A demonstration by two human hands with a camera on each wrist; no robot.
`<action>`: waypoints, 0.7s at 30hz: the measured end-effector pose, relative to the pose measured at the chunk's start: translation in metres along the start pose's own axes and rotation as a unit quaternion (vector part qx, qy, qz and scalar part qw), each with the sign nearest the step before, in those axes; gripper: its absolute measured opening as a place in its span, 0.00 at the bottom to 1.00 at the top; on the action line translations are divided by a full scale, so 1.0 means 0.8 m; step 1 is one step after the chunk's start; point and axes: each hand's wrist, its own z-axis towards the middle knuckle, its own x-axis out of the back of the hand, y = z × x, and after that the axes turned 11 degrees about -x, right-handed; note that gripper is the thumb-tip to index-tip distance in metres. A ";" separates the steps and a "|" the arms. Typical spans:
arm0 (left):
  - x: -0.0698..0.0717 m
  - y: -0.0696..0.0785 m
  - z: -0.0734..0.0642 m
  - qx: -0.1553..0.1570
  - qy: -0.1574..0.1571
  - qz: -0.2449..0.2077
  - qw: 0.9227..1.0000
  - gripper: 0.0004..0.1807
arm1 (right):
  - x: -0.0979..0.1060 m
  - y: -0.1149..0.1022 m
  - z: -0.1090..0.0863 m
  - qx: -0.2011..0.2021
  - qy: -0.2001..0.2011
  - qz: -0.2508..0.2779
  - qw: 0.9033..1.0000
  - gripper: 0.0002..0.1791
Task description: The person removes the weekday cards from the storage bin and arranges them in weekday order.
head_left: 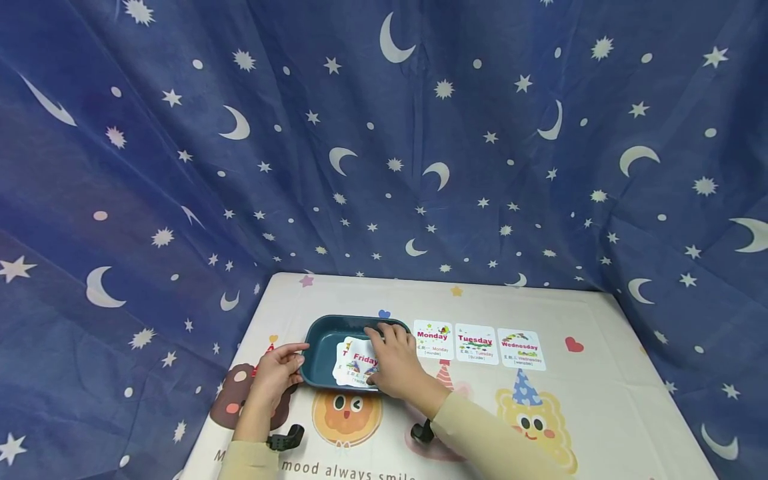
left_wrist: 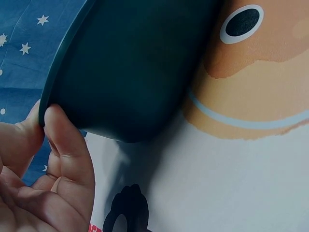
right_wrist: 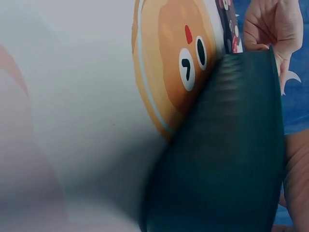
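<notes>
A dark teal plastic tray [head_left: 325, 363] stands on the table. My left hand [head_left: 277, 375] pinches its left rim between thumb and fingers; the left wrist view shows this grip on the tray wall [left_wrist: 130, 63] closely. Inside the tray lie white word cards: a Friday card [head_left: 362, 361] on top, overlapping another card [head_left: 343, 353] whose word starts with T. Over the tray's right side, my right hand [head_left: 399, 363] spreads its bent fingers across the Friday card's right part. Whether it grips the card is hidden; in the right wrist view the tray wall [right_wrist: 217, 159] blocks the fingertips.
Right of the tray, a Monday card [head_left: 433, 340], a Tuesday card [head_left: 477, 344] and a Wednesday card [head_left: 521, 349] lie face up in a row. The white tablecloth [head_left: 606, 400] carries cartoon prints. A blue star-and-moon curtain [head_left: 384, 133] hangs behind the table.
</notes>
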 end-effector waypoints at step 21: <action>0.000 0.001 -0.001 0.004 0.001 -0.002 1.000 0.18 | -0.008 -0.016 0.020 -0.017 -0.056 -0.081 0.995 0.59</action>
